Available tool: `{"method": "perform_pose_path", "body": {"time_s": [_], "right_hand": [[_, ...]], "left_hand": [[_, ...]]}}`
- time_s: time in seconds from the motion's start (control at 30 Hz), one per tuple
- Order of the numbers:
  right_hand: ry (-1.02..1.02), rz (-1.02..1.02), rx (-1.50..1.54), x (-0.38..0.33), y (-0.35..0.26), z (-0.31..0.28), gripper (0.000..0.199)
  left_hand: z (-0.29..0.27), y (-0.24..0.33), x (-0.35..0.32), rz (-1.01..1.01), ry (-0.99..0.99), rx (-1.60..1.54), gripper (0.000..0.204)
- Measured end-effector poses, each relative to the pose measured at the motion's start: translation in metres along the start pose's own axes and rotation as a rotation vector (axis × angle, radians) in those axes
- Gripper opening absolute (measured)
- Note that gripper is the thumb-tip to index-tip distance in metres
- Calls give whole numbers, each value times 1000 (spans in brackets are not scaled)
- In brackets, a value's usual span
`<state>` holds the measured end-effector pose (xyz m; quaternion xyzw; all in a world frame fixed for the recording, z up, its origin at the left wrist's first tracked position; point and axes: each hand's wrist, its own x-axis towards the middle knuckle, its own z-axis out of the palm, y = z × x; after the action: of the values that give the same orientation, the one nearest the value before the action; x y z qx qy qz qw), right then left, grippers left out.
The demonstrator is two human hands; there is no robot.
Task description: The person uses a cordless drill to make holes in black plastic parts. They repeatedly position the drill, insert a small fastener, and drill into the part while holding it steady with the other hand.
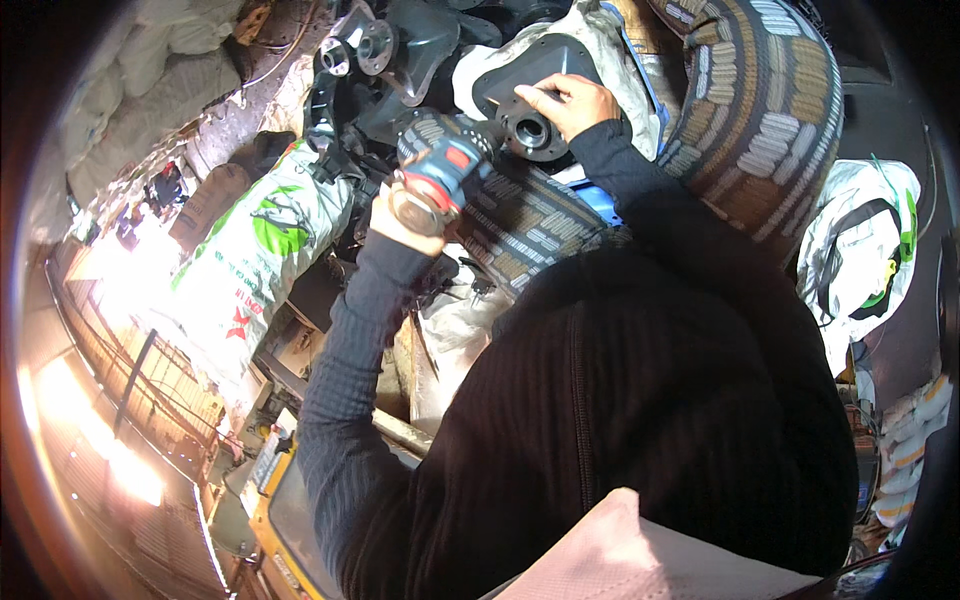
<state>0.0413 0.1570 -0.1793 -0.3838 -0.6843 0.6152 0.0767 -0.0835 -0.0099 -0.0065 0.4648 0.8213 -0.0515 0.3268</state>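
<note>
My left hand (408,215) is wrapped round a blue and red cordless power drill (447,172). The drill's black front end points up and right, close to a black flanged part (536,133) with a round central bore. On the upper right edge of that flange rests my right hand (582,105), thumb and forefinger reaching over it and the other fingers bent. Behind the flange, a black plate with rounded corners (548,62) lies on white sheeting (478,68). Whether the drill tip touches the flange cannot be made out.
Similar black flanged parts (376,48) are heaped at the upper left. A patterned woven cushion (750,110) curves round the right side. A white and green sack (265,240) lies at left, and a white bag (865,250) stands at far right. A yellow-edged case (275,500) is at lower left.
</note>
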Motion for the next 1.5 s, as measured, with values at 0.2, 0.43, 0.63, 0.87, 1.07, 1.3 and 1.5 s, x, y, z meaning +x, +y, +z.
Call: {"method": "perform_pose_path", "body": {"time_s": [0.2,0.43,0.63,0.87,1.07,1.3,1.5], "right_hand": [[19,11,-76,4,12,-6,43],[-167,-116,-34,9,24,-21,53],[-281,11,287,-9,-73,-26,40],[-670,21,237,-71,-179,65,34],[-905,272,203,-51,-151,52,51],[-555,177,243,-12,-107,-139,37],[-131,217,333,-4,-75,-269,40]], "left_hand": [[50,38,-44,-220,108,-1070,40],[122,85,-126,-57,55,-651,67],[129,28,-123,-220,682,-1245,67],[121,-24,-99,-358,983,-2038,39],[186,-171,-80,-409,1088,-2622,32],[231,-276,7,34,876,-2974,40],[228,-230,-14,-180,690,-2005,37]]}}
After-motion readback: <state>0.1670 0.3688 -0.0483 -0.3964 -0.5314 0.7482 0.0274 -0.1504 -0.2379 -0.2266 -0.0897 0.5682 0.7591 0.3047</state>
